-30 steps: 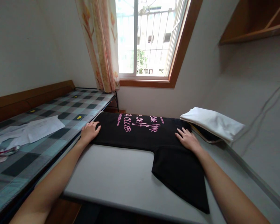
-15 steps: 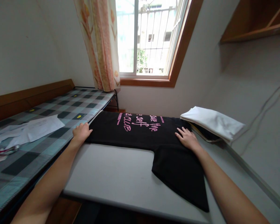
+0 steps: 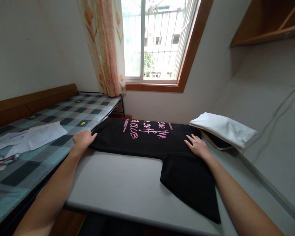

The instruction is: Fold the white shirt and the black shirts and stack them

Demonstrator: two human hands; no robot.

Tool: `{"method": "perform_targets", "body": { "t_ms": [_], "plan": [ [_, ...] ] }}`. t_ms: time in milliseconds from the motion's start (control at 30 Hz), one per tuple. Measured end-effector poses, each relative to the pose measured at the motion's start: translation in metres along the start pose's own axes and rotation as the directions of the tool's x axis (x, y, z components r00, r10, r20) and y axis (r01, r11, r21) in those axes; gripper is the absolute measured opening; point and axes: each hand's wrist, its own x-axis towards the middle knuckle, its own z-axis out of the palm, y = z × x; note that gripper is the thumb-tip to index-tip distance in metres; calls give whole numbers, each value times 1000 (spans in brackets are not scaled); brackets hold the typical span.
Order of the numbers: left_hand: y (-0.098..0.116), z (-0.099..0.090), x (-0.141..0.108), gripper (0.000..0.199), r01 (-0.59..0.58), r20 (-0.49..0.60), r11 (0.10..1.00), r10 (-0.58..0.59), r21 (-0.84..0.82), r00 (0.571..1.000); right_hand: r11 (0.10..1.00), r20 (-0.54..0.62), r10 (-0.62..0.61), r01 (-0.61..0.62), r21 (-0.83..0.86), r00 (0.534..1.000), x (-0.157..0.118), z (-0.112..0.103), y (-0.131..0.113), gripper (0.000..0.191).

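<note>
A black T-shirt (image 3: 142,147) with pink lettering lies folded lengthwise across a white table (image 3: 118,183), one sleeve pointing toward me. My left hand (image 3: 85,139) is closed on the shirt's hem at the left end, fingers curled and thumb along the edge. At the other end, near the shoulder, my right hand (image 3: 198,146) rests flat on the fabric with its fingers spread. Just beyond my right hand sits a stack of folded clothes (image 3: 222,129), white on top with darker cloth beneath.
On the left stands a bed with a checked mattress (image 3: 51,114), papers (image 3: 36,136) lying on it. A curtain (image 3: 109,49) hangs beside the window (image 3: 159,42). A wooden shelf (image 3: 272,29) juts from the right wall, and cables (image 3: 280,114) run down that wall.
My left hand has shifted slightly left and its fingers have curled around the hem, pulling that corner of the shirt a little outward. My right hand stays in place.
</note>
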Motion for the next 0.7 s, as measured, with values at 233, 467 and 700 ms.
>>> {"method": "perform_targets", "body": {
  "t_ms": [233, 467, 700],
  "plan": [
    [2, 1, 10, 50, -66, 4, 993, 67, -99, 998, 1000, 5, 5, -5, -9, 1000, 0, -1, -1, 61],
    [-3, -1, 13, 43, -86, 70, 984, 98, -156, 993, 1000, -1, 4, -4, -14, 1000, 0, -1, -2, 60],
    [0, -8, 0, 51, -19, 125, 998, 25, -56, 992, 1000, -7, 14, -14, -4, 1000, 0, 0, -2, 59]
  ]
}}
